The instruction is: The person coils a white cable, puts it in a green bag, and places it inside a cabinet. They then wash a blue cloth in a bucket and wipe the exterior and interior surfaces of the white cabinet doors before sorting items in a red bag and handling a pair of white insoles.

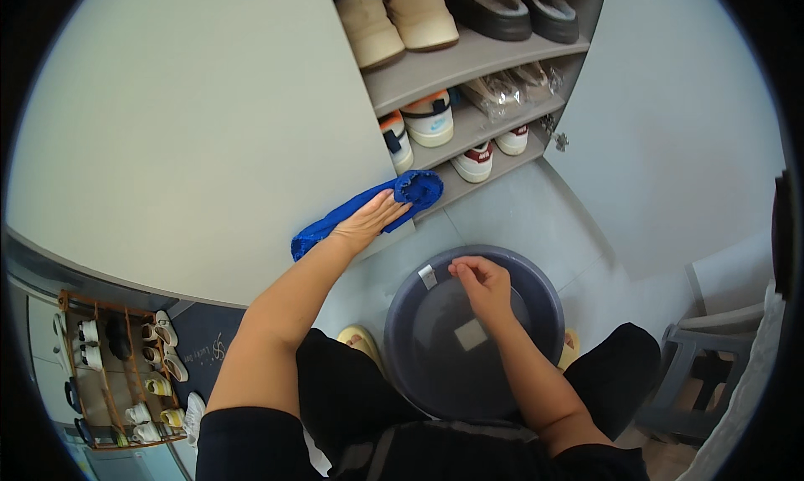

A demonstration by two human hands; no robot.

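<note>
My left hand (375, 218) lies stretched out over a blue cloth (342, 218), holding it against the lower edge of a pale cabinet door (207, 117). One end of the cloth is rolled into a frayed loop beyond my fingertips. Over a round, dark grey plastic basin (402, 355) hovers my right hand (487, 284), its fingers curled in to the thumb and nothing visible in them. The basin stands on the floor between my legs and holds what looks like water. A white tag (428, 277) is on its inner wall, and a pale square (470, 335) shows at its bottom.
Beside the pale door are shelves (477, 66) with beige shoes (424, 13), dark slippers (493, 10) and sneakers (430, 120). Another door (678, 104) stands ajar at right. A grey plastic stool (697, 380) is at lower right, a wooden shoe rack (103, 380) at lower left.
</note>
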